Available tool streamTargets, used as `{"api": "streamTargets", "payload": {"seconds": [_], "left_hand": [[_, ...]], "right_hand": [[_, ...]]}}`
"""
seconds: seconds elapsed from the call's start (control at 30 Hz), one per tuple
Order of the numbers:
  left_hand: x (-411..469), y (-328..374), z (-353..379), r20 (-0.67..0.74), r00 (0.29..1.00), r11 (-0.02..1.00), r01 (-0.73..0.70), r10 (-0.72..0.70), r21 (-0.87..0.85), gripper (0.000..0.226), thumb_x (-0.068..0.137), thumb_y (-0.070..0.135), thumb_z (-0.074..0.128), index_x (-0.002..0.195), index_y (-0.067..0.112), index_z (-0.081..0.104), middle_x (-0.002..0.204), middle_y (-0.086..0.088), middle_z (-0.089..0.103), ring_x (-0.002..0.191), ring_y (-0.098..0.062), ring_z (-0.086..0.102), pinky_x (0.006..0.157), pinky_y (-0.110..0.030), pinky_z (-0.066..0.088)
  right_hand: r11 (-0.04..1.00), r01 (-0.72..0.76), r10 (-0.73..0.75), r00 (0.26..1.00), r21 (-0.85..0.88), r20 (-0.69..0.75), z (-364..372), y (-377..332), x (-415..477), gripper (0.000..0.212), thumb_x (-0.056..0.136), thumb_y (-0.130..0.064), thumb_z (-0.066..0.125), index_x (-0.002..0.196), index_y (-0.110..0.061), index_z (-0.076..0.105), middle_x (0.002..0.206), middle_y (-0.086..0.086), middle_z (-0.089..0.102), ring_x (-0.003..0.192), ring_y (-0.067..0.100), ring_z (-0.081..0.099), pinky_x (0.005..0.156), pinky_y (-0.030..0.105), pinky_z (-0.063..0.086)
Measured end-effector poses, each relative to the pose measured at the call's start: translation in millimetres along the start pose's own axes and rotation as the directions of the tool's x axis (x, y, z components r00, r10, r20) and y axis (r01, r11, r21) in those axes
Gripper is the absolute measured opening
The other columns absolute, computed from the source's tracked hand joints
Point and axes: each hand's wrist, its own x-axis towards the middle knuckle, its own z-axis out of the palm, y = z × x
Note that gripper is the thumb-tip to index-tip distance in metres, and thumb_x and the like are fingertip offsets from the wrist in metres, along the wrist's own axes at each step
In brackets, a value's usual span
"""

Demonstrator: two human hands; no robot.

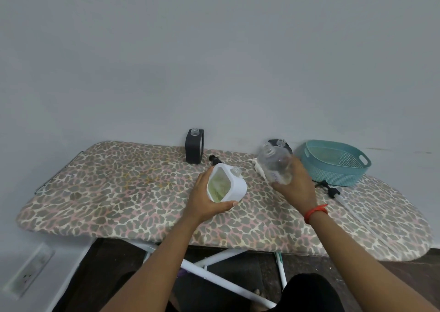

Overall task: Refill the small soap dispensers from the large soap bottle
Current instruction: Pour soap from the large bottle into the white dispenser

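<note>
A leopard-print ironing board (119, 192) fills the scene, a teal basket (333, 166) far right and a black dispenser (194, 148), uncapped, at the far edge. At centre the right hand (295, 187) has its grip closed around a clear soap bottle (276, 166). The left hand (207, 199) is wrapped around a white dispenser (226, 185), open and tilted; pouring seems next, needing the mouths aligned.

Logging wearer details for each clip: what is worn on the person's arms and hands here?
Both forearms are bare, with no sleeves or gloves in view. The right wrist carries a thin red-orange band, like a cord or thread bracelet. The left hand and wrist show nothing worn. No rings are visible on either hand.
</note>
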Motion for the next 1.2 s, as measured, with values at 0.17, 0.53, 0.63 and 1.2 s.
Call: {"api": "streamTargets", "payload": {"seconds": [0.17, 0.53, 0.63, 1.2], "left_hand": [[-1, -2, -1, -0.020, 0.999, 0.999, 0.035, -0.035, -0.016, 0.107, 0.054, 0.053, 0.096, 0.145, 0.032, 0.045, 0.136, 0.013, 0.052, 0.125, -0.007, 0.053, 0.102, -0.037, 0.050], [-5, 5, -3, -0.044, 0.991, 0.992, 0.121, -0.123, -0.036, 0.115, 0.044, 0.062, 0.093, 0.138, 0.029, 0.036, 0.134, 0.010, 0.048, 0.120, -0.010, 0.052, 0.092, -0.026, 0.048], [-4, 5, -4, -0.022, 0.989, 0.988, 0.142, -0.144, -0.057, 0.114, 0.044, 0.061, 0.094, 0.137, 0.032, 0.036, 0.133, 0.011, 0.048, 0.119, -0.010, 0.052, 0.094, -0.031, 0.051], [-48, 38, 36, -0.299, 0.908, 0.954, 0.298, -0.293, -0.028, 0.106, 0.069, 0.058, 0.084, 0.156, 0.027, 0.032, 0.141, 0.003, 0.057, 0.127, -0.019, 0.057, 0.101, -0.043, 0.052]], "right_hand": [[0.901, -0.253, 0.291, 0.955, 0.352, -0.057, -6, 25, -14, 0.074, 0.072, -0.019, 0.092, 0.128, -0.022, 0.044, 0.113, -0.010, 0.061, 0.107, 0.023, 0.065, 0.086, 0.045, 0.059], [0.855, -0.266, 0.346, 0.932, 0.445, -0.109, 6, 26, -51, 0.076, 0.079, -0.033, 0.086, 0.139, -0.026, 0.040, 0.119, -0.013, 0.062, 0.105, 0.014, 0.063, 0.088, 0.042, 0.059], [0.856, -0.269, 0.346, 0.933, 0.441, -0.103, 7, 28, -52, 0.073, 0.077, -0.037, 0.086, 0.135, -0.027, 0.043, 0.113, -0.028, 0.057, 0.106, 0.009, 0.062, 0.092, 0.047, 0.058], [0.890, -0.249, 0.312, 0.943, 0.382, -0.112, 6, 36, -53, 0.076, 0.077, -0.043, 0.085, 0.136, -0.031, 0.038, 0.125, -0.005, 0.061, 0.108, 0.017, 0.062, 0.089, 0.038, 0.056]]}}
